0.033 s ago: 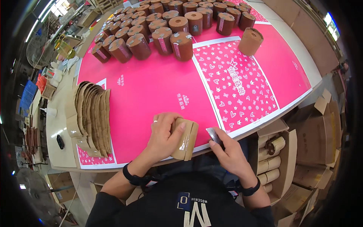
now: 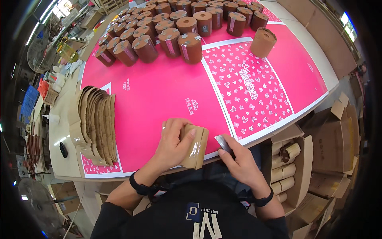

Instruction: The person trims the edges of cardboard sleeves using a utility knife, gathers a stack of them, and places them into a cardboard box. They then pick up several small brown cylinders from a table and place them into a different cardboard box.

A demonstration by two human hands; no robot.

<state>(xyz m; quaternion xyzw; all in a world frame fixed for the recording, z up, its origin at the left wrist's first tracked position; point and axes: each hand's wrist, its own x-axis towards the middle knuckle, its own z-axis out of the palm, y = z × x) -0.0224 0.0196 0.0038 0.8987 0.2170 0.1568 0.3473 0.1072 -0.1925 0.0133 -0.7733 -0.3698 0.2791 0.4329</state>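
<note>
At the table's near edge my left hand [image 2: 170,141] is closed around a tan paper-wrapped roll [image 2: 197,148]. Shiny clear tape lies along the roll's side, and a narrow gap in the paper runs down it. To the right, my right hand [image 2: 243,162] grips a small knife [image 2: 223,143] with a flat metal blade; its handle is mostly hidden by my fingers. The blade points toward the roll but stays apart from it. Left of my left hand stands a curved stack of folded brown paper sheets [image 2: 97,125].
Pink printed sheets [image 2: 155,87] cover the table. Many brown cylinders [image 2: 190,48] crowd its far side, and a single one [image 2: 263,43] stands at the right. An open carton [image 2: 304,169] of tan rolls [image 2: 283,172] sits below the right edge. A white bottle [image 2: 53,118] lies left.
My right hand has shifted very slightly left with the knife, toward the roll. My left hand and the roll look almost still.
</note>
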